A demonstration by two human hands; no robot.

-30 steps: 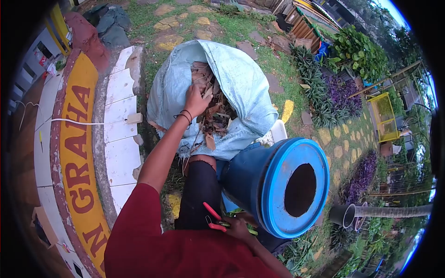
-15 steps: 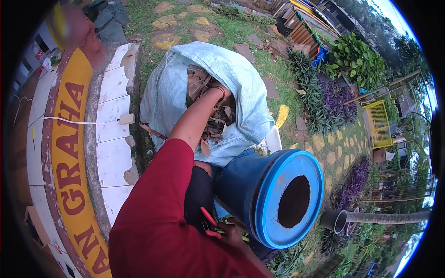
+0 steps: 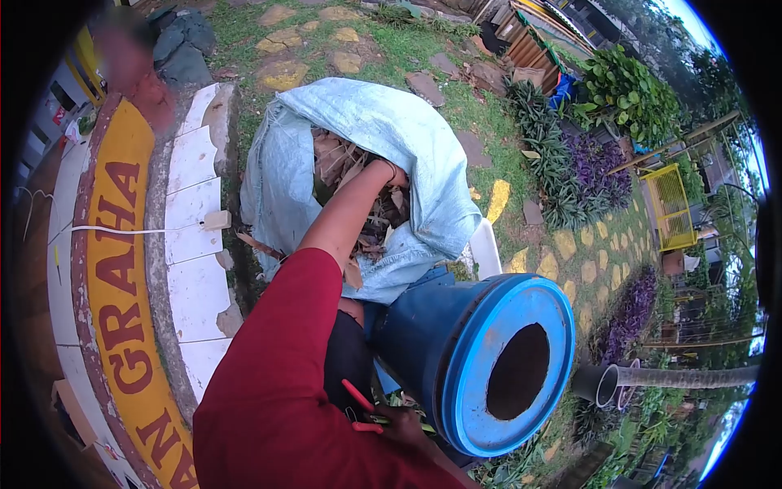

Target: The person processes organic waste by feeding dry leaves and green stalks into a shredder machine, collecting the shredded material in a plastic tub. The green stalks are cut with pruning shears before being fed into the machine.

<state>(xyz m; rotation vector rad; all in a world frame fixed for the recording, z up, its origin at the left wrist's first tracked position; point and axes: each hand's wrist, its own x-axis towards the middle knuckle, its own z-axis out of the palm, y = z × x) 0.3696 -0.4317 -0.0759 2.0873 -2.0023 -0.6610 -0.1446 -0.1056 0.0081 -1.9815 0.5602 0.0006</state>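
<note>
A pale blue woven sack (image 3: 440,179) stands open, with dry brown leaves (image 3: 338,159) inside. My left hand (image 3: 391,173) reaches deep into it, and its fingers are hidden among the leaves and the sack's folded edge. Lower down, my right hand (image 3: 403,428) is closed around red-handled pruning shears (image 3: 358,397), whose two handles stick out apart. Something thin and green shows beside that hand. Next to the sack, a blue plastic drum (image 3: 423,326) leans with its lid toward the right; the lid has a large dark round hole.
On the left runs a low tiled ledge (image 3: 191,232) with a yellow lettered band (image 3: 122,285) and a white cable (image 3: 138,231). A blurred person (image 3: 147,81) is at top left. Grass with stepping stones (image 3: 285,75), purple plants (image 3: 582,175) and a yellow metal rack (image 3: 670,208) lie beyond.
The view has shifted slightly. My left hand stays inside the sack, moved only a little, and my right hand keeps hold of the pruning shears.
</note>
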